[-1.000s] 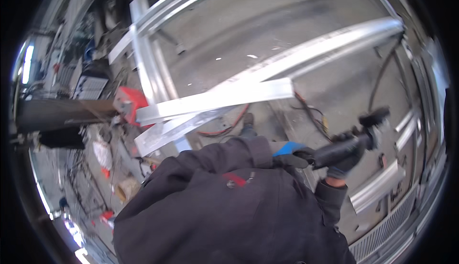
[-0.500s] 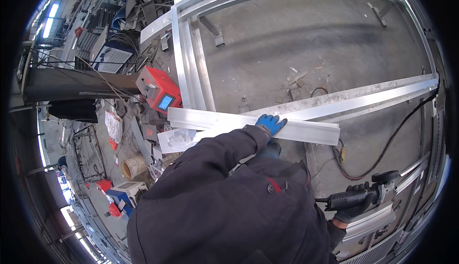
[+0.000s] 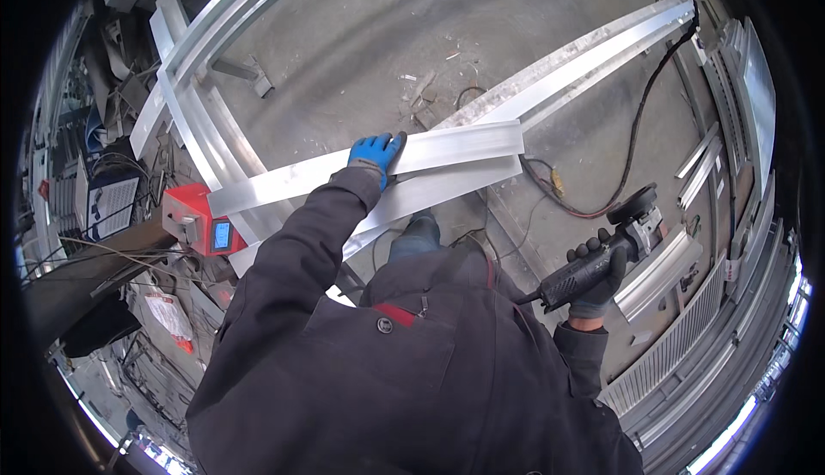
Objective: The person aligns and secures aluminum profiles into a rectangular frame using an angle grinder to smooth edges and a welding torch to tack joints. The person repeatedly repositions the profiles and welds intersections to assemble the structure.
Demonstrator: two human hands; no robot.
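My left hand (image 3: pixel 376 153), in a blue glove with grey cuff, grips the far edge of a long silvery metal profile (image 3: pixel 464 146). The profile lies across the beams of a large metal frame, its right end slanting away from me. Under it a second flat metal length (image 3: pixel 447 191) shows. Off to my right, my right hand (image 3: pixel 601 282), in a dark glove, is wrapped round the body of a black angle grinder (image 3: pixel 563 286). The grinder's disc end (image 3: pixel 634 204) points away from me, apart from the profile. Its cord leaves the rear end toward my jacket.
A red machine with a small lit screen (image 3: pixel 199 221) stands beside the frame (image 3: pixel 593 58) at left. A dark cable (image 3: pixel 640 122) runs along the right. Metal lengths (image 3: pixel 657 277) lie at right. Scraps (image 3: pixel 423 86) litter the floor inside the frame.
My view has turned to the right, so the frame and red machine sit farther left. The grinder in my right hand is now nearer the profile. My left hand still grips the profile.
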